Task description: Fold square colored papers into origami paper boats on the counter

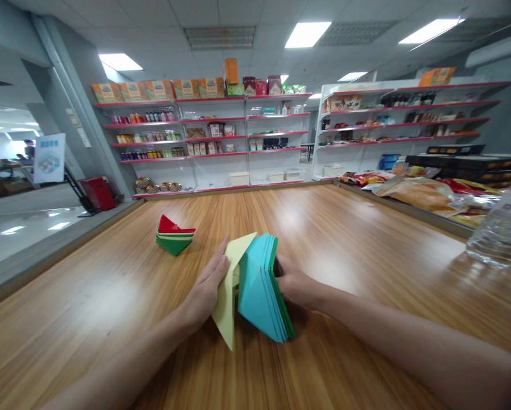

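Observation:
My left hand (208, 289) holds a pale yellow folded paper piece (227, 299), its thumb and fingers pressed along the left side. In my right hand (296, 282) is a stack of folded paper pieces (258, 285), light blue in front with dark green behind; the fingers behind it are partly hidden. The yellow piece and the blue stack stand close side by side above the wooden table (127, 330). Farther left on the table lies a small nested stack of folded paper (176, 234) in red, cream and green, touched by neither hand.
A clear plastic bottle (501, 228) stands at the table's right edge. Behind it are packaged snacks (421, 193) and black boxes (464, 165). Shelves with goods (213, 136) line the back. A sign board (49, 158) and a red box (98, 192) stand at the left.

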A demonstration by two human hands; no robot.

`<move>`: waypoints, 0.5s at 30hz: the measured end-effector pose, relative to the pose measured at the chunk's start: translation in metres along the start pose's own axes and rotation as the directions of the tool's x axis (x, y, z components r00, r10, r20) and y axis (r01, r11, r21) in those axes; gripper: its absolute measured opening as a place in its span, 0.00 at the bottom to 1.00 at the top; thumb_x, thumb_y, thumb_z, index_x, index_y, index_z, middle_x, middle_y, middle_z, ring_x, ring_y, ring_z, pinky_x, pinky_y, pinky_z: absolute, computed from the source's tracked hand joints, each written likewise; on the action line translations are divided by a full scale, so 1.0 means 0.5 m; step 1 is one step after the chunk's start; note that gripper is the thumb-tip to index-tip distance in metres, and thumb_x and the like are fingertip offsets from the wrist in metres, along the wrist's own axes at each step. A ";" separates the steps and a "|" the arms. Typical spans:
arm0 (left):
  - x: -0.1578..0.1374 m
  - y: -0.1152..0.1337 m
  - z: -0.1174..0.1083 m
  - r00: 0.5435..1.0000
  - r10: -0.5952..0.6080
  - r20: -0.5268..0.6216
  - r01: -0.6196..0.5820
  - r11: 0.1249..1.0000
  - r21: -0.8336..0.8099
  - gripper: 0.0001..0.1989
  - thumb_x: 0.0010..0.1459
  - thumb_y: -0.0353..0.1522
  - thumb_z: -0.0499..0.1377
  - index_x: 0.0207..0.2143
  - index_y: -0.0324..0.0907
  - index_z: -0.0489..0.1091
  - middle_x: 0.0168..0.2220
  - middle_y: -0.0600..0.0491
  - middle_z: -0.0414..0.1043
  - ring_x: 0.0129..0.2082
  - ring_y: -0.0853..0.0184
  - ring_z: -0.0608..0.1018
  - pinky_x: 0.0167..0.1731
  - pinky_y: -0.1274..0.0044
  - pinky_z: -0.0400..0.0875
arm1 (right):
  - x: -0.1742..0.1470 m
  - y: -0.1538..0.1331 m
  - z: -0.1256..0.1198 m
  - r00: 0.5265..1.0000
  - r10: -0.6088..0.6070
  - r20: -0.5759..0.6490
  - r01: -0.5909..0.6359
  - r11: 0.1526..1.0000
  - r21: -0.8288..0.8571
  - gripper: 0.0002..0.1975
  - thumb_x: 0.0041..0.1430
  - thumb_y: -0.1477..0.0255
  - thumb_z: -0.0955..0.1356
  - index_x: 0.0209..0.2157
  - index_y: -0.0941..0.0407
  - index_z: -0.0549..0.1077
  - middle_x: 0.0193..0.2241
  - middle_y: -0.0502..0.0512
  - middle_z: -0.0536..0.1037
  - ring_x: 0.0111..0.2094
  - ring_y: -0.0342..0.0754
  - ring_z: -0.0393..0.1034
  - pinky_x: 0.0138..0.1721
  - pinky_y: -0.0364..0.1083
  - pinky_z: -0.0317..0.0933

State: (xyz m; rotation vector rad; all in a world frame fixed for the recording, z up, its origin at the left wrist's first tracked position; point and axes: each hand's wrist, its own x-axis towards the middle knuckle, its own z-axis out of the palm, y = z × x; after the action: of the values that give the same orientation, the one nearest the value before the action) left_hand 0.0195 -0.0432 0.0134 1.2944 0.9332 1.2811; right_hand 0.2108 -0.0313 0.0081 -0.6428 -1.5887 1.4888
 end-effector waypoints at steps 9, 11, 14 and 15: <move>-0.013 0.014 0.015 0.991 -0.122 0.055 0.124 0.992 -0.030 0.23 0.61 0.41 0.55 0.57 0.46 0.64 0.64 0.54 0.53 0.65 0.60 0.51 0.62 0.73 0.43 | -0.016 -0.006 0.030 0.999 0.038 0.016 -0.038 0.998 0.039 0.23 0.43 0.76 0.73 0.45 0.58 0.69 0.38 0.56 0.76 0.41 0.52 0.70 0.41 0.51 0.66; -0.020 0.022 0.021 0.985 -0.157 0.075 0.158 0.987 -0.005 0.23 0.60 0.41 0.55 0.57 0.45 0.64 0.64 0.53 0.53 0.65 0.58 0.51 0.62 0.72 0.43 | -0.021 -0.007 0.036 0.998 0.013 0.056 -0.013 1.000 -0.004 0.23 0.45 0.75 0.73 0.45 0.58 0.69 0.39 0.57 0.76 0.43 0.53 0.69 0.44 0.52 0.65; -0.029 0.028 0.030 0.986 -0.148 0.074 0.147 0.989 0.013 0.23 0.60 0.40 0.55 0.56 0.44 0.65 0.63 0.52 0.56 0.65 0.59 0.50 0.63 0.72 0.41 | -0.027 -0.011 0.048 0.998 -0.019 0.052 0.021 0.999 -0.034 0.22 0.47 0.72 0.72 0.46 0.57 0.68 0.39 0.58 0.75 0.44 0.53 0.68 0.46 0.54 0.64; -0.032 0.029 0.033 0.988 -0.137 0.071 0.136 0.991 0.016 0.23 0.60 0.40 0.55 0.56 0.44 0.65 0.62 0.52 0.58 0.65 0.59 0.49 0.63 0.73 0.40 | -0.029 -0.014 0.052 0.998 -0.033 0.047 0.035 0.999 -0.041 0.22 0.48 0.71 0.72 0.46 0.57 0.68 0.39 0.58 0.75 0.45 0.53 0.68 0.46 0.54 0.64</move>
State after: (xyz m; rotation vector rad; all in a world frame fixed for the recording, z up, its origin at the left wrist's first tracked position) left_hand 0.0317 -0.0633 0.0265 1.2548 0.9627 1.1177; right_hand 0.1975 -0.0585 0.0131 -0.6060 -1.6614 1.4585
